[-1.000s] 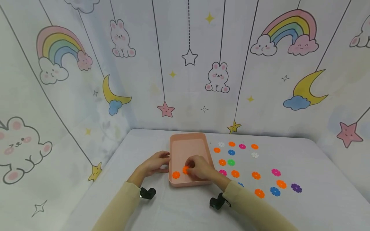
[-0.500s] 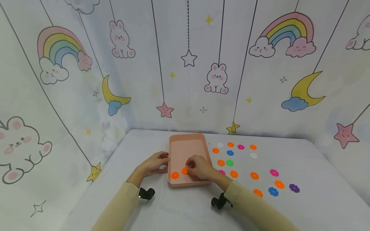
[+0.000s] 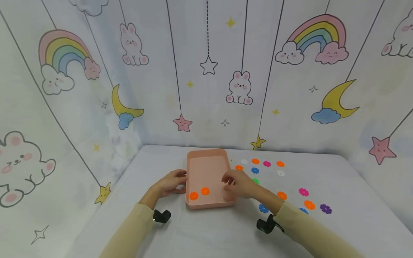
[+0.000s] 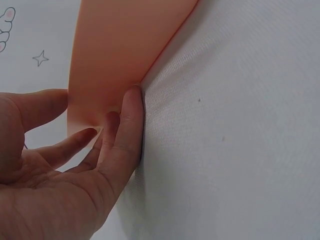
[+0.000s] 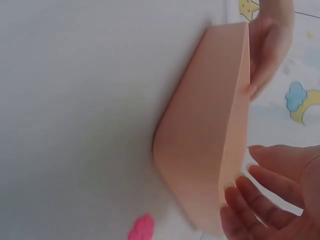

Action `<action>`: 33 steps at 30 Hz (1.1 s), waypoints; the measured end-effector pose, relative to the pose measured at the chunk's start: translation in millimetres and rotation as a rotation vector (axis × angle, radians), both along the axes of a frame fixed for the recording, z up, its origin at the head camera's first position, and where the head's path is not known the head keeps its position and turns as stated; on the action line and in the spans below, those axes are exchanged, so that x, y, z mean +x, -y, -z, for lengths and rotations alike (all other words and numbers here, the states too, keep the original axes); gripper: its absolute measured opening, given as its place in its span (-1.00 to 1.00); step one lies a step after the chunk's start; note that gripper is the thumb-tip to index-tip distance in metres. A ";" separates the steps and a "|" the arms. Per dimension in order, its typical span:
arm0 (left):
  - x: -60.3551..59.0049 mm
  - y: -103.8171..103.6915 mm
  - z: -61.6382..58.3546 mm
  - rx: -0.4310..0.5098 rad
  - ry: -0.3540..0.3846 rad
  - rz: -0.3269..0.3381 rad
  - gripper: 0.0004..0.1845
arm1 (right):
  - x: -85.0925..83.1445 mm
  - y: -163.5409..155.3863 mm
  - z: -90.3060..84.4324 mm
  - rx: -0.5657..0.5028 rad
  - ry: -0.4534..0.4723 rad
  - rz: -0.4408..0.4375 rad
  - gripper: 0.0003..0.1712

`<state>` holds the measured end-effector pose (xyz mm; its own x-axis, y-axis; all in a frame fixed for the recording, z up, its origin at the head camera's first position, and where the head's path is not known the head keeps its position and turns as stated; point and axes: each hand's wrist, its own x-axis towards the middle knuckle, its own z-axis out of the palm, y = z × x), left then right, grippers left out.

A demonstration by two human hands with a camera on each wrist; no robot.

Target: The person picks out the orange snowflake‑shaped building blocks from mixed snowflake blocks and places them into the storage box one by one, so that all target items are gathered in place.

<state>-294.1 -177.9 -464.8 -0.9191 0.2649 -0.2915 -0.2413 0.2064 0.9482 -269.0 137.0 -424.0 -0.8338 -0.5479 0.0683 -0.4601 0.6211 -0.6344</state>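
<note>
No text, label, brand, number or sign can be read in any of the three views. The backdrop (image 3: 206, 71) bears only drawn pictures, rainbows, rabbits, moons and stars, with no lettering among them. The pink tray (image 3: 206, 168) shows plain walls and a plain floor, with no mark or stamp, and the flower-shaped pieces (image 3: 280, 164) on the bench (image 3: 338, 179) carry no print that can be made out at this size. The wrist views show only the tray's bare side and the white cloth, both unmarked.
</note>
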 end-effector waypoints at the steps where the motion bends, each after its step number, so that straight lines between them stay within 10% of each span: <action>1: -0.1 0.0 -0.1 0.002 0.005 -0.003 -0.48 | -0.3 -6.6 -0.8 -0.004 -0.007 -0.006 -0.76; 22: -1.5 4.0 3.3 -0.016 -0.001 0.012 -0.47 | -68.2 -159.2 0.3 0.078 -0.112 0.292 -0.65; 33: 0.5 0.8 -0.5 -0.016 0.001 0.014 -0.47 | -95.0 -208.5 28.4 0.092 0.077 0.526 -0.42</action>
<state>-293.6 -178.7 -464.3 -0.9149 0.2734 -0.2970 -0.2393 0.2252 0.9445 -364.0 345.6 -452.5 -0.9979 -0.0562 -0.0321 -0.0267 0.8096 -0.5864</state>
